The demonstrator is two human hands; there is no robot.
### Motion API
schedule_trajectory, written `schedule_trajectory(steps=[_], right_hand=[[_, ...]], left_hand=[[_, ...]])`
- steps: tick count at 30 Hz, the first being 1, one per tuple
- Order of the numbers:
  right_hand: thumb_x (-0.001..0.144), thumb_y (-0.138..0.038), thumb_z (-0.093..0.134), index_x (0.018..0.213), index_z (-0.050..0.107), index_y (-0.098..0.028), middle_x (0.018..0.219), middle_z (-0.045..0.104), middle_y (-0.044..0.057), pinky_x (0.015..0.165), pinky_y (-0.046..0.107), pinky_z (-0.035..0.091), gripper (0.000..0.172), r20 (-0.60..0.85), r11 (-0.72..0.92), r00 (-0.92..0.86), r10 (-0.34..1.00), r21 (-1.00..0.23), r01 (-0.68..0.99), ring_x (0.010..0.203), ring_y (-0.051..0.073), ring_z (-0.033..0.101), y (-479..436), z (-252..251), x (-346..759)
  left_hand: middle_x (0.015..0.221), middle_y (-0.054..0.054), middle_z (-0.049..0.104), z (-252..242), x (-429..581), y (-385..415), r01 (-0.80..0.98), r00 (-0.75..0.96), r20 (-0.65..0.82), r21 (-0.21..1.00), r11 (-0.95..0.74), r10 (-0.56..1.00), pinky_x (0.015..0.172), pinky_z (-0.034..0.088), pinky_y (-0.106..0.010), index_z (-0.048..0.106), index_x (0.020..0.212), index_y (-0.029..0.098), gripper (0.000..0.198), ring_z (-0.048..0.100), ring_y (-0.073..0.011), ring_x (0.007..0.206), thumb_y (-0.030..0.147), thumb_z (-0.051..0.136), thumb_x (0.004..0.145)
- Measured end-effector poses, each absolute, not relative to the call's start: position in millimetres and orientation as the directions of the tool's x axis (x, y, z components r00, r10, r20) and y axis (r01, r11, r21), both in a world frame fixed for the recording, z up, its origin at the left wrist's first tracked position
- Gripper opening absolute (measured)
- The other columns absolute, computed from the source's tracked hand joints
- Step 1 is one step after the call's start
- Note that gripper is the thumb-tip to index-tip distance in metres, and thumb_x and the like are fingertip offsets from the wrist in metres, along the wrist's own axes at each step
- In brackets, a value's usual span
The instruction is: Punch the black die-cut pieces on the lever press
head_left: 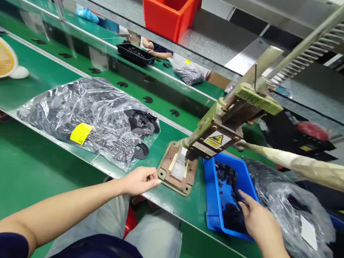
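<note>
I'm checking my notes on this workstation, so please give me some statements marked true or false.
1. The press carries a yellow triangular warning sign. True.
2. The left hand grips the press's lever. False: the left hand is beside the near corner of the base plate.
3. The right hand reaches into the blue bin. True.
4. The red bin stands on the floor. False: it sits on the raised metal shelf.

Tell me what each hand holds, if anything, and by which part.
Left hand, by the press: nothing visible. Right hand, over the blue bin: whether it grips one of the black parts cannot be told.
</note>
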State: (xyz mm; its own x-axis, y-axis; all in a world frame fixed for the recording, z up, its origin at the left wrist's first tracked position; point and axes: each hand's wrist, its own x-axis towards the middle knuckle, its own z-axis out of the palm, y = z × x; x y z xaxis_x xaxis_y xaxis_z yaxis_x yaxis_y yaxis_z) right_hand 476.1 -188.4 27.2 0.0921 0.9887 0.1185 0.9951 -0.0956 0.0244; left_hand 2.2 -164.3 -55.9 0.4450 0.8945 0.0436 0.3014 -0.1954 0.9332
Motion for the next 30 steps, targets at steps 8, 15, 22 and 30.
schedule_trajectory(steps=[8,15,22,30], right_hand=[[0.099,-0.047,0.058,0.114,0.074,-0.027,0.111,0.081,0.005,0.088,0.038,0.06,0.029,0.41,0.089,0.01,0.912,-0.221,0.971,0.096,0.023,0.077,-218,47,391],[0.095,-0.023,0.067,0.111,0.071,-0.026,0.102,0.078,0.002,0.085,0.032,0.06,0.017,0.552,0.394,-0.031,0.833,-0.553,0.734,0.091,0.016,0.073,-239,26,282],[0.092,-0.011,0.067,0.115,0.068,-0.025,0.105,0.077,0.005,0.087,0.036,0.06,0.027,0.595,0.529,-0.122,0.794,-0.579,0.62,0.097,0.018,0.073,-244,13,255],[0.092,-0.008,0.066,0.119,0.068,-0.026,0.107,0.076,0.005,0.087,0.037,0.06,0.033,0.586,0.547,-0.16,0.794,-0.575,0.608,0.099,0.018,0.071,-243,7,259]], left_hand=[[0.078,0.001,0.062,-19,12,-168,0.242,0.42,0.176,0.924,-0.297,0.89,0.065,0.045,-0.023,0.064,0.087,0.018,0.029,0.056,-0.0126,0.071,0.044,0.062,0.1],[0.102,-0.006,0.07,18,39,-179,0.075,0.518,0.446,0.826,-0.559,0.729,0.075,0.056,-0.028,0.069,0.121,0.02,0.028,0.065,-0.0142,0.078,0.034,0.071,0.097],[0.1,-0.006,0.074,19,39,-184,0.042,0.526,0.509,0.784,-0.619,0.681,0.078,0.057,-0.028,0.072,0.115,0.02,0.018,0.069,-0.0153,0.085,0.025,0.068,0.099],[0.095,-0.005,0.075,13,37,-187,0.102,0.543,0.405,0.838,-0.537,0.736,0.071,0.056,-0.026,0.073,0.112,0.02,0.018,0.069,-0.0137,0.076,0.031,0.07,0.098]])
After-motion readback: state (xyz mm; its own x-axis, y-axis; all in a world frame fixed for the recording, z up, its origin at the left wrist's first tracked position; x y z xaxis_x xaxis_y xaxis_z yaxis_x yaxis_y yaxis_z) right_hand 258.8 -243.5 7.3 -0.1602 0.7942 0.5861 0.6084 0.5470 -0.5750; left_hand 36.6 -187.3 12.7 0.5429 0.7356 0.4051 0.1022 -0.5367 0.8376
